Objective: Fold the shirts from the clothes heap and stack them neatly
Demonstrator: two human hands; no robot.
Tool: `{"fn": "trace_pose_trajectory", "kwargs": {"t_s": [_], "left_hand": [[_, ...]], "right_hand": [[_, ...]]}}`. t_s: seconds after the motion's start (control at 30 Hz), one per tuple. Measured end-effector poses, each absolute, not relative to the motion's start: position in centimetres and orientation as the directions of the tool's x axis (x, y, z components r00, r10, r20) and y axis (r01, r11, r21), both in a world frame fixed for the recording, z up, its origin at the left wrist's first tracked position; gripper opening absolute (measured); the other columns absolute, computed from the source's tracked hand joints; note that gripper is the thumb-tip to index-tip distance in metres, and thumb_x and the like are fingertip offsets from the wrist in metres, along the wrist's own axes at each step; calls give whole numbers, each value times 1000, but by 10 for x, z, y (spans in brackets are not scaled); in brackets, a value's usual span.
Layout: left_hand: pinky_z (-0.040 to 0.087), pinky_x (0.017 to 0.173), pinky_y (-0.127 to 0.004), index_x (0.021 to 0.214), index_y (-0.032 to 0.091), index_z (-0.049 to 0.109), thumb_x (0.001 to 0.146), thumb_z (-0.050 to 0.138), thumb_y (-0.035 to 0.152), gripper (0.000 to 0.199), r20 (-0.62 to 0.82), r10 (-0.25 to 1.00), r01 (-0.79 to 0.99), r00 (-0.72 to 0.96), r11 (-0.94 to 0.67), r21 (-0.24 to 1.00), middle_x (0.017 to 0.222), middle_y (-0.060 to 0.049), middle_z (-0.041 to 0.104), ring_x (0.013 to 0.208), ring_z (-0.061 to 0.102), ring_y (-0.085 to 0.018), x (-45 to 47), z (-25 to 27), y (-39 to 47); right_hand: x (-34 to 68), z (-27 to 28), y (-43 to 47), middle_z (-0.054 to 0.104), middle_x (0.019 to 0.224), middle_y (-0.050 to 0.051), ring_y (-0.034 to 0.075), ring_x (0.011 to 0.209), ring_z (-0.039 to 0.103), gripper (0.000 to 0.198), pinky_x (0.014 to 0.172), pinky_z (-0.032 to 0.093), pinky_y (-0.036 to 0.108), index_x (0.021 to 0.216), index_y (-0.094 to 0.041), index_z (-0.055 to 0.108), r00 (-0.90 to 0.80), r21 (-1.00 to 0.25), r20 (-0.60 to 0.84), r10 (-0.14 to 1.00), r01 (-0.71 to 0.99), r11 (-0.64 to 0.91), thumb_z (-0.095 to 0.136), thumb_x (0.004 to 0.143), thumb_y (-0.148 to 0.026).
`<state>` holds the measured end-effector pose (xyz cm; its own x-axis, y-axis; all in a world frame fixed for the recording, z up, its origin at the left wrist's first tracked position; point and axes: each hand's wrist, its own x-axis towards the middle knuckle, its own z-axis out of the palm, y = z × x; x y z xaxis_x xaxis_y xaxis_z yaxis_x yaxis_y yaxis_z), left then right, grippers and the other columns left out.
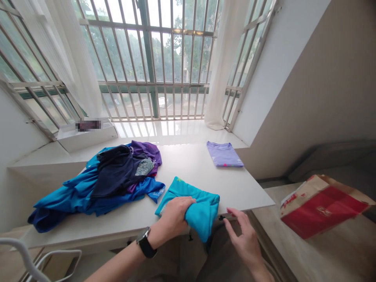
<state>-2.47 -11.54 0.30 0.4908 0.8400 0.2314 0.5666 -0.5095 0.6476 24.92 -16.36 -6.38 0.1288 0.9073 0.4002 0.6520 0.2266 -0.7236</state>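
Observation:
A turquoise garment (202,199), partly folded, lies at the front edge of the white table (188,164), its lower end hanging over the edge. My left hand (176,213), with a black watch on the wrist, grips a bunch of this fabric. My right hand (243,235) hovers just right of the garment, below the table edge, fingers apart and holding nothing. A folded lilac shirt (225,154) rests at the table's far right. A heap of blue, navy and purple clothes (102,180) covers the left side.
A white box (88,135) sits on the window sill behind the table. Barred windows with white curtains stand beyond. A red and brown paper bag (320,205) lies on a lower surface at the right. A white wire rack (35,262) shows at bottom left.

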Motion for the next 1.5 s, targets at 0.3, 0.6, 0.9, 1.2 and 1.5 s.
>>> {"fn": "trace_pose_trajectory", "kwargs": {"t_s": [0.3,0.6,0.9,1.2,1.5], "left_hand": [[52,96,-46,124,21,65,85,68,37,42,-175,878,-310,445,335,890,120,-8,71,109,67,-30,-18,50,-107],[43,107,-57,141,11,50,91,49,65,74,-261,722,-418,641,613,670,129,-20,65,123,59,-38,25,68,-26],[38,110,-58,145,8,45,93,39,67,78,-126,741,-527,660,576,625,138,-20,58,126,57,-36,149,62,155],[47,107,-49,134,8,54,88,65,46,61,-425,733,-432,531,666,609,134,-21,60,123,60,-33,180,-11,214],[50,101,-52,130,12,53,74,71,15,59,-237,872,-244,429,364,899,134,-20,61,120,60,-35,154,-13,188]], "right_hand": [[194,-23,-107,65,133,14,34,124,59,62,106,48,52,130,-21,59,-71,-955,234,970,167,243,68,81,-58],[231,33,-45,76,112,11,34,104,70,58,87,60,46,113,-20,70,55,-997,0,998,-81,5,73,75,-64],[347,80,139,76,107,14,32,98,72,53,77,62,41,110,-19,70,164,-984,-83,983,145,-107,73,76,-60],[380,-24,207,78,93,13,31,91,73,40,78,57,37,88,-15,74,165,-901,-94,982,406,-155,70,78,-53],[381,-28,207,74,102,17,33,101,68,42,87,51,39,106,-13,69,259,-735,33,965,661,-152,54,88,-48]]}}
